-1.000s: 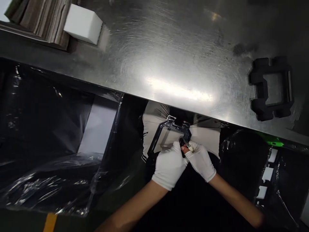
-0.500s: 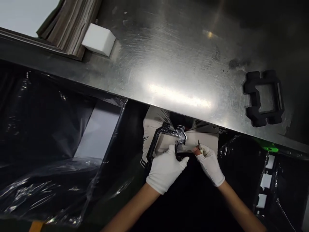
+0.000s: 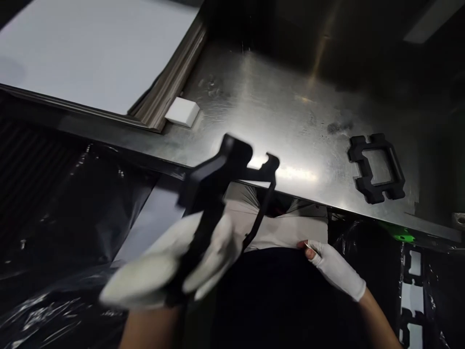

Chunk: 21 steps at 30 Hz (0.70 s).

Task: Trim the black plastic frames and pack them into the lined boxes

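My left hand (image 3: pixel 174 261), in a white glove and blurred, is closed around a black plastic frame (image 3: pixel 218 174). The frame is raised and tilted, its upper end overlapping the table edge in the view. Over my lap, my right hand (image 3: pixel 332 266) wears a white glove that leaves thumb and index fingertips bare. Those fingertips pinch a small thin blade (image 3: pixel 308 246), mostly hidden by the fingers. A second black frame (image 3: pixel 397 179) lies flat on the metal table (image 3: pixel 290 126) to the right.
A stack of sheets (image 3: pixel 90 53) with a white top lies at the table's left, a white block (image 3: pixel 182 112) against its corner. Below the table edge, black plastic-lined boxes stand either side of me; the right one holds black frames with white sheets (image 3: pixel 412 295). The left contains a pale board (image 3: pixel 148 218).
My left hand has lifted the frame off my lap, up and to the left, turning it over. My right hand has drawn away from it, slightly down and right. The camera has shifted.
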Tool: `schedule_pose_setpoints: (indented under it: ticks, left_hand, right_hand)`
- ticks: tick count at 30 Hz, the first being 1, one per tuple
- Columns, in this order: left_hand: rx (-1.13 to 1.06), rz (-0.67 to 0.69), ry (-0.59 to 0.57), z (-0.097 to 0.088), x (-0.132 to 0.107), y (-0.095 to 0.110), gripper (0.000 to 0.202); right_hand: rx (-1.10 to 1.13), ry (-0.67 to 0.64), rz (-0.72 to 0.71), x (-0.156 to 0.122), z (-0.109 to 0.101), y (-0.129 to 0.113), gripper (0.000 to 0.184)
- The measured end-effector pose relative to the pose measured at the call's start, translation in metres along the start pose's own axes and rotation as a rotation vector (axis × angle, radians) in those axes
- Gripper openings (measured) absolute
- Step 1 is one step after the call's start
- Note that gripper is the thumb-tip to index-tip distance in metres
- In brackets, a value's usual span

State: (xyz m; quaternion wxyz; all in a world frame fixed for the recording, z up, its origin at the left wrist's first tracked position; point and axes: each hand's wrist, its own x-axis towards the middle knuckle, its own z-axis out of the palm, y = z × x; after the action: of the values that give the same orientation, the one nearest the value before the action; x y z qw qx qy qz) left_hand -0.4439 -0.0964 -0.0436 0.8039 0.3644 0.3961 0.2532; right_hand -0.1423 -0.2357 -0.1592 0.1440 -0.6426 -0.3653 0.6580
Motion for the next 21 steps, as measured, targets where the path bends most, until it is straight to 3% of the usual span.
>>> schedule_pose_setpoints:
  ticks: [2, 4, 7, 10, 13, 16, 21]
  left_hand:
    - [-0.025, 0.045, -0.162, 0.017, 0.035, 0.019, 0.048]
    - [0.006, 0.059, -0.153, 0.032, 0.068, 0.034, 0.031]
    - [0.067, 0.022, -0.082, 0.045, 0.099, 0.042, 0.019]
    - [0.074, -0.023, -0.115, 0.044, 0.108, 0.039, 0.021]
    - [0.096, -0.045, -0.133, 0.04, 0.106, 0.037, 0.024]
    - [0.139, -0.047, -0.109, 0.04, 0.105, 0.038, 0.027]
    - [0.2, -0.077, -0.086, 0.045, 0.106, 0.039, 0.029]
  right_hand:
    - [-0.063, 0.035, -0.125, -0.01, -0.013, -0.02, 0.064]
    - [-0.111, 0.11, -0.198, -0.019, -0.025, -0.033, 0.056]
    - [-0.097, 0.267, -0.177, -0.026, -0.04, -0.04, 0.047]
    - [-0.179, 0.46, -0.185, -0.023, -0.048, -0.044, 0.042]
    - [-0.402, 0.565, -0.308, -0.009, -0.049, -0.066, 0.043]
    - [-0.671, 0.548, -0.398, 0.012, -0.044, -0.103, 0.047]
    - [-1.062, 0.371, -0.466, 0.037, -0.024, -0.149, 0.043]
